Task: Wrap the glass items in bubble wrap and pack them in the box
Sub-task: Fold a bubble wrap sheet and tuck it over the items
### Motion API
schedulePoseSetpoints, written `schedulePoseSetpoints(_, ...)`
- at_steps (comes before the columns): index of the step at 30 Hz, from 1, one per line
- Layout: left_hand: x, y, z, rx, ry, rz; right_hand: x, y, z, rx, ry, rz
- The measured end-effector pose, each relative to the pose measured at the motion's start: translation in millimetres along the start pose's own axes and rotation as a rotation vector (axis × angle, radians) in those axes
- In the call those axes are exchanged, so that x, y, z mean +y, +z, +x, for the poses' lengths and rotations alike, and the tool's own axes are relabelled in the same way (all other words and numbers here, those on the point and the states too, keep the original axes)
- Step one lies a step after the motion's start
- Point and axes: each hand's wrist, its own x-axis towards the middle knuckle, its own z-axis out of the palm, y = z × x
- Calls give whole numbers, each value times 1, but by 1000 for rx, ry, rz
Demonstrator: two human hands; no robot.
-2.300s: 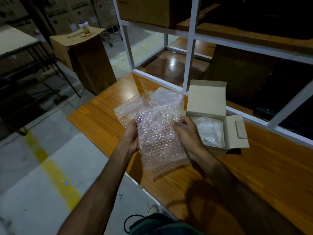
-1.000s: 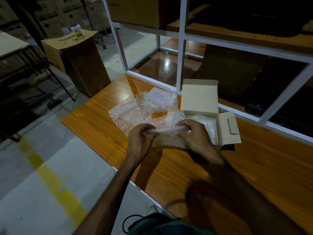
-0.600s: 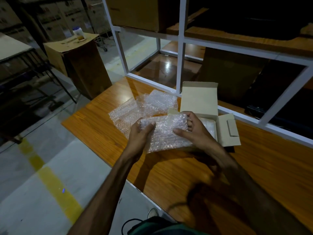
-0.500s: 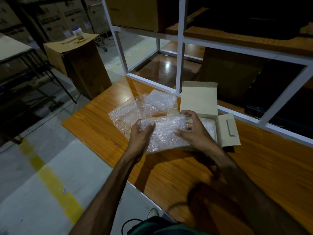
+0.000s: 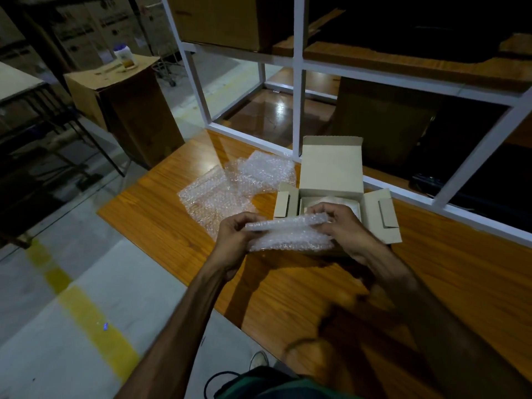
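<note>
I hold a flat item wrapped in bubble wrap point(image 5: 288, 233) edge-on above the wooden table point(image 5: 431, 283), just in front of the open cardboard box point(image 5: 331, 165). My left hand point(image 5: 234, 240) grips its left end and my right hand point(image 5: 342, 228) grips its right end. A loose flap of wrap hangs below the bundle. The glass inside the wrap cannot be made out. The box has its lid up and side flaps out, and something pale and wrapped lies inside, partly hidden by my right hand.
Several loose bubble wrap sheets point(image 5: 230, 188) lie on the table left of the box. A white metal frame point(image 5: 298, 82) rises right behind the box. A tall cardboard carton point(image 5: 126, 110) with a small jar point(image 5: 124, 56) on top stands on the floor at the left.
The wrapped bundle was turned from flat-facing to edge-on and folded narrower. Both hands stayed on its ends and moved slightly right, toward the box front.
</note>
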Motion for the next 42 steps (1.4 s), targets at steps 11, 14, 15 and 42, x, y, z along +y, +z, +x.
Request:
schedulePoseSetpoints(11, -5, 22, 1, -96, -97, 81, -12, -48, 25, -158, 57, -167)
schedulePoseSetpoints(14, -8, 37, 8, 63, 62, 278, -17, -58, 34, -165, 90, -10)
schedulePoseSetpoints(15, -10, 41, 10, 97, 106, 300, -18, -62, 38, -162, 81, 16)
schedulePoseSetpoints(42, -68, 133, 10, 55, 336, 1481, -2, -67, 140, -279, -675, -1174)
